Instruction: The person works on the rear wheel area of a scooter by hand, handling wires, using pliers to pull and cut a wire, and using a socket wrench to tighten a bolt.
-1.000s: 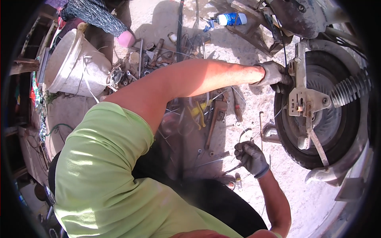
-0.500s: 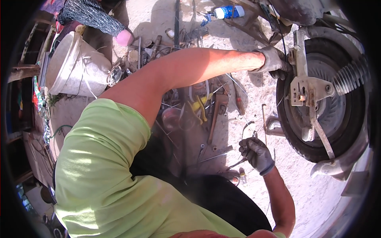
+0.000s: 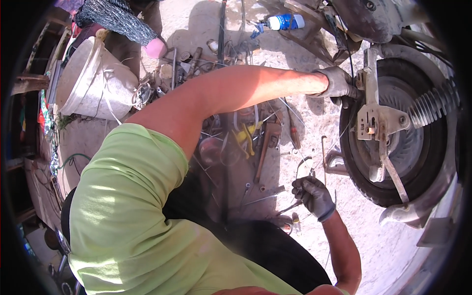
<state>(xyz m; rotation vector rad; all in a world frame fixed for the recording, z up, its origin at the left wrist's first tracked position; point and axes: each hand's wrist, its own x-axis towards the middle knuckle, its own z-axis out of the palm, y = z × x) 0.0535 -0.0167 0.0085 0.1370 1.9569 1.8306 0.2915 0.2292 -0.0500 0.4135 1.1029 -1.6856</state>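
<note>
The wheel sits mounted at its bracket; work looks unfinished, tools lying loose; the left hand is beside the tyre, finger closure unclear; the right hand's fingers curl together, contents hidden.

The gloved right hand and the pale ground at right of centre are being struck by hard, bright sunlight, the ground being washed nearly white, while a broad shadow is being laid over the tools at centre and darker shapes are being cast at upper centre. Bright bands are being striped across the green shirt at lower left, and detail in the black trousers is being swallowed. Midframe is being veiled by a blurred vertical smear, edges are being bent by the fisheye, and the corners are being blacked out.
</note>
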